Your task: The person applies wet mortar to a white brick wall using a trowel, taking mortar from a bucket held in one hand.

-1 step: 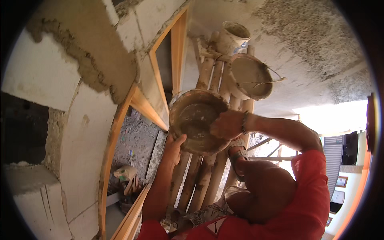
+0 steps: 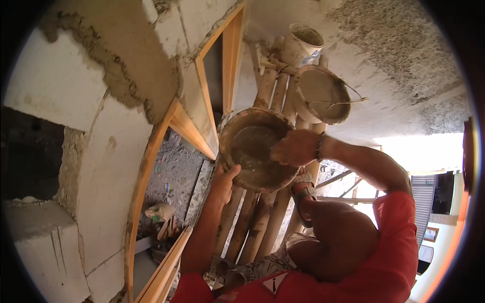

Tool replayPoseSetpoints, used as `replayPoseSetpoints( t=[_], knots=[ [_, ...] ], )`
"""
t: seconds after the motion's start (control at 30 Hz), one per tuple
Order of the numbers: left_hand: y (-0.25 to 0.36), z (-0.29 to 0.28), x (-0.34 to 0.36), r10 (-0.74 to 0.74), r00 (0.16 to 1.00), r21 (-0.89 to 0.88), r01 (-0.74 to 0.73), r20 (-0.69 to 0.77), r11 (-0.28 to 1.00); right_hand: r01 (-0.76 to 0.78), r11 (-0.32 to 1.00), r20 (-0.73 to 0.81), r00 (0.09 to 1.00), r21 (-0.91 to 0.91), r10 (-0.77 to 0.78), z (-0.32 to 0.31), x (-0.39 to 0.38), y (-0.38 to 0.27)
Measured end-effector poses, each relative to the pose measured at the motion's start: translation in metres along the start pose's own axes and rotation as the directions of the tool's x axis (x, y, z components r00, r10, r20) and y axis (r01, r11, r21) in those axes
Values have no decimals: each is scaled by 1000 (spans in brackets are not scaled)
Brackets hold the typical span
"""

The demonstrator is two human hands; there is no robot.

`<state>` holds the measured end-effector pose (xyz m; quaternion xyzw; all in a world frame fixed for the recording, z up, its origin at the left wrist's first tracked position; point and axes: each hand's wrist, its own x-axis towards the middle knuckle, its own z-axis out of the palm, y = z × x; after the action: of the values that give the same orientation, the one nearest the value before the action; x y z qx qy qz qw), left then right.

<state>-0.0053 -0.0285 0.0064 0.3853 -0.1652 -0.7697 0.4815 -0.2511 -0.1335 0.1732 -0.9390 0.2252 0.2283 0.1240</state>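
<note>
A round, mortar-smeared basin (image 2: pixel 238 179) rests on the wooden poles in front of me, with wet grey-brown mortar (image 2: pixel 255 143) in its bottom. My left hand (image 2: pixel 223 183) holds its near-left rim, thumb laid over the edge. Over the right side of the basin, my right hand (image 2: pixel 297 147) is closed in a fist, knuckles up. Whatever it may be gripping is hidden beneath the fingers. Just beyond stands a bucket (image 2: pixel 323 96) of greyish liquid with a wire handle. Farther back is a pale, dirty bucket (image 2: pixel 304 44).
The poles (image 2: pixel 246 227) form a raised platform with gaps between them. My sandalled foot (image 2: pixel 304 199) is beside the basin. At left are a block wall (image 2: pixel 113 171) partly coated with mortar and a wooden frame (image 2: pixel 146 187). Rubble (image 2: pixel 177 166) covers the floor below.
The whole view has shifted slightly, so basin, buckets and hands appear a little farther right and higher. My left hand keeps its hold on the rim; my right hand remains closed over the basin.
</note>
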Motion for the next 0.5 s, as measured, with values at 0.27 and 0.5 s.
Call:
replayPoseSetpoints(
  t=[0.27, 0.5],
  knots=[
    [6, -13, -23, 31, 998, 10, -31, -49, 999, -341, 934, 27, 938, -108, 346, 17, 38, -14],
    [1, -9, -19, 16, 998, 11, -15, -64, 1000, -103, 992, 131, 985, -74, 112, 40, 22, -50]
  ],
)
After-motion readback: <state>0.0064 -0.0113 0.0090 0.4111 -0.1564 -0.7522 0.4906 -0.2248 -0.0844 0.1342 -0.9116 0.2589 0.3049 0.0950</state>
